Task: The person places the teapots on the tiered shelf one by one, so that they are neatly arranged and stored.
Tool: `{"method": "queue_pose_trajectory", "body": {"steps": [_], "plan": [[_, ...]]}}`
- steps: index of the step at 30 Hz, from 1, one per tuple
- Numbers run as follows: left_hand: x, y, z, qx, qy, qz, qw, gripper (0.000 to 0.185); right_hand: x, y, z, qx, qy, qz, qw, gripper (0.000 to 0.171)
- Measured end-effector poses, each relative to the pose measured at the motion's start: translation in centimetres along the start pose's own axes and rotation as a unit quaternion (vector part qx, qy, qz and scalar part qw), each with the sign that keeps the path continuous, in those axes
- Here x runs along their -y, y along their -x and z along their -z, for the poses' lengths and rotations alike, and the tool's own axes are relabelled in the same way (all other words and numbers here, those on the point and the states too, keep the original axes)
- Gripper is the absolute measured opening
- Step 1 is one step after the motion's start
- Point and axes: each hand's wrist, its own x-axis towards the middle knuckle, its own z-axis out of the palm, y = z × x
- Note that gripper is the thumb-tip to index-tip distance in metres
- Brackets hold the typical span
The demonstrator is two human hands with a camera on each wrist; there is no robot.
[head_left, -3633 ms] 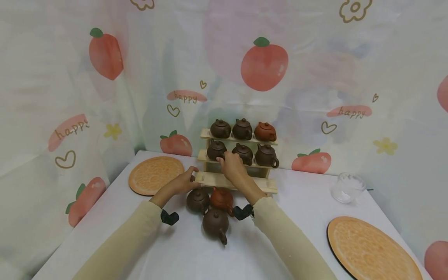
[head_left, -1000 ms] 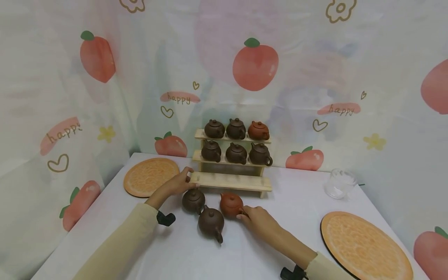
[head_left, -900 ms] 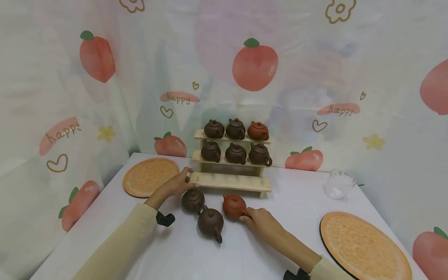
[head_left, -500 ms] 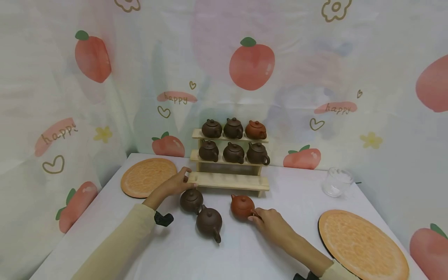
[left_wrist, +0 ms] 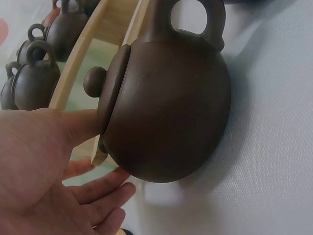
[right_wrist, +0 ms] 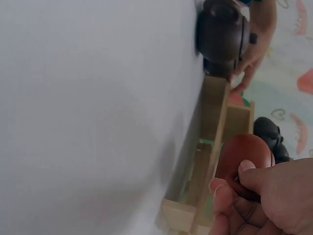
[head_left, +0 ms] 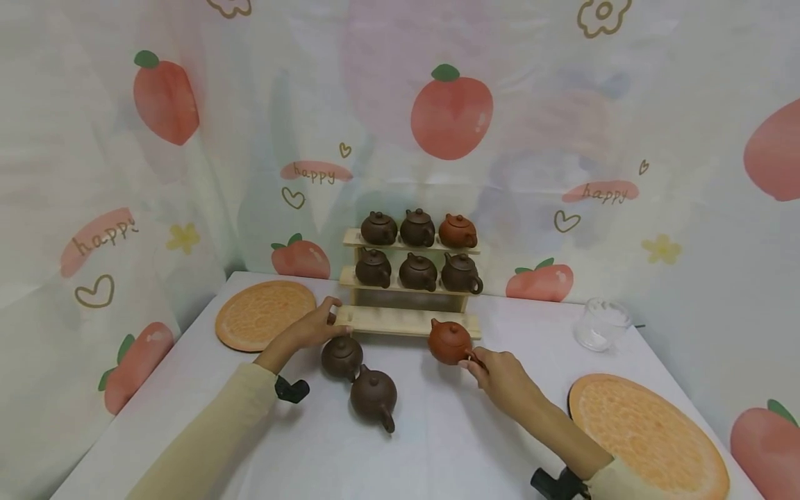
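Observation:
My right hand (head_left: 505, 380) pinches the handle of a reddish-brown teapot (head_left: 450, 342), which is held up off the table in front of the right end of the bottom shelf. In the right wrist view, thumb and fingers close on that handle. My left hand (head_left: 310, 328) grips the left end of a three-step wooden display stand (head_left: 400, 321), thumb in front and fingers behind. Just below it, a dark brown teapot (head_left: 342, 357) sits on the table and fills much of the left wrist view. Another dark brown teapot (head_left: 373, 396) stands nearer, its handle toward me.
The stand's top step carries two dark teapots (head_left: 378, 228) and a reddish one (head_left: 458, 231); the middle step carries three dark teapots (head_left: 417, 271). Round tan mats lie at the left (head_left: 265, 316) and right (head_left: 650, 437). A clear glass jar (head_left: 603, 324) stands at the back right.
My right hand has left the middle step, taken the reddish teapot by its handle, drawn it right, away from the dark ones, then raised it toward the bottom shelf. My left hand keeps its hold.

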Motion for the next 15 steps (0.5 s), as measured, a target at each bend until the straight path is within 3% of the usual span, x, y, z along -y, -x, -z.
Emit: {"method": "queue_pose_trajectory", "body": {"steps": [15], "plan": [[-0.5, 0.5, 0.2, 0.003, 0.006, -0.002, 1.0, 0.068, -1.9, -2.5, 2.0, -0.016, 0.023, -0.017, 0.999, 0.02]]}}
